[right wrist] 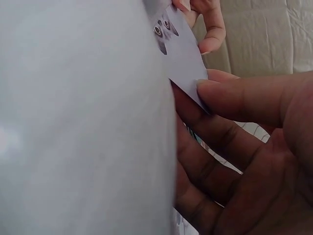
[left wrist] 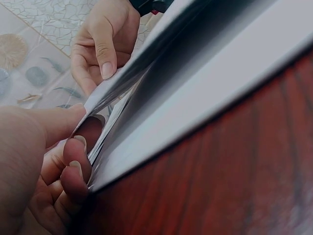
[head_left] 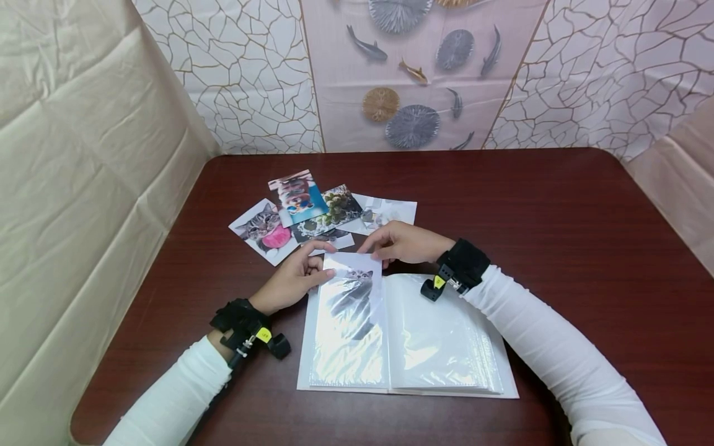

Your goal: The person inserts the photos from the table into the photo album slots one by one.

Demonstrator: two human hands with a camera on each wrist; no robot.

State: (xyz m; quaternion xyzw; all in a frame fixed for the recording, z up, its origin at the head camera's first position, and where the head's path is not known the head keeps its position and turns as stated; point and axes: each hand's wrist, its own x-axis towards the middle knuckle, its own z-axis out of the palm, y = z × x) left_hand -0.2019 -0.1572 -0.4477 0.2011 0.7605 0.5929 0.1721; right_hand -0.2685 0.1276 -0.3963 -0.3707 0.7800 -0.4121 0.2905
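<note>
An open photo album (head_left: pixel 446 334) with clear plastic sleeves lies on the table. A cat photo (head_left: pixel 357 297) is mostly inside the left page's sleeve, its upper edge sticking out past the album's top. At the top left corner of that page, my left hand (head_left: pixel 298 277) pinches the album page (left wrist: pixel 115 88) between thumb and fingers. My right hand (head_left: pixel 409 241) holds the photo's top right corner, with the thumb on its printed face and fingers behind, as the right wrist view shows. Glare on the plastic veils part of the picture.
Beyond the album lie several loose photos: a cat with a pink object (head_left: pixel 264 229), a blue-toned picture (head_left: pixel 301 198), a plant picture (head_left: pixel 340 207) and a pale one (head_left: pixel 390 210). They overlap on the dark red-brown table (head_left: pixel 558 248). Patterned cloth (head_left: pixel 245 74) hangs behind.
</note>
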